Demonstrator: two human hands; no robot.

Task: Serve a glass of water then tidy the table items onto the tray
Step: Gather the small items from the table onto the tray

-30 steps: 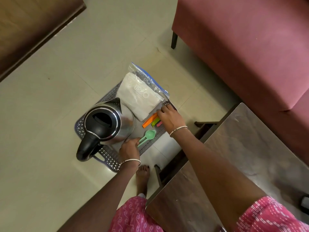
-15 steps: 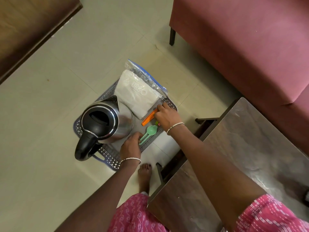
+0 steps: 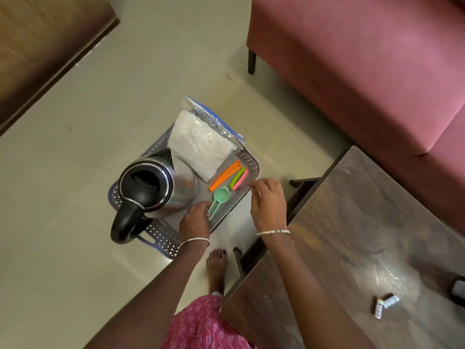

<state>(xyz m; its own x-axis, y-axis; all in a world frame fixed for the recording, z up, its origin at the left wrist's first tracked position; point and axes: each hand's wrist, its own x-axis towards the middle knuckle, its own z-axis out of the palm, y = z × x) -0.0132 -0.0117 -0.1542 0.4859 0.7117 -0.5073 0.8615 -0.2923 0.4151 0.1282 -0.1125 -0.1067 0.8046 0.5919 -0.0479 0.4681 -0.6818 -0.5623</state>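
Plainly, tidying is under way: on the tray (image 3: 161, 233) the kettle (image 3: 153, 187) sits at nine o'clock and the zip bag (image 3: 203, 144) at twelve. The left hand (image 3: 195, 219) touches the green spoon (image 3: 219, 197) at five o'clock (pinched or merely nudged, I cannot tell). The coloured clips (image 3: 224, 175) lie at three. The right hand (image 3: 268, 205) hovers loose, holding nothing. Next, probably, it must reach back for the small cylinders (image 3: 383, 304) on the table (image 3: 352, 235).

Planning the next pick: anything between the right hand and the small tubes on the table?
Nothing visible. The right hand is over the edge of the tray; the small tubes lie on the table, with only bare tabletop between. A dark object sits beyond them.
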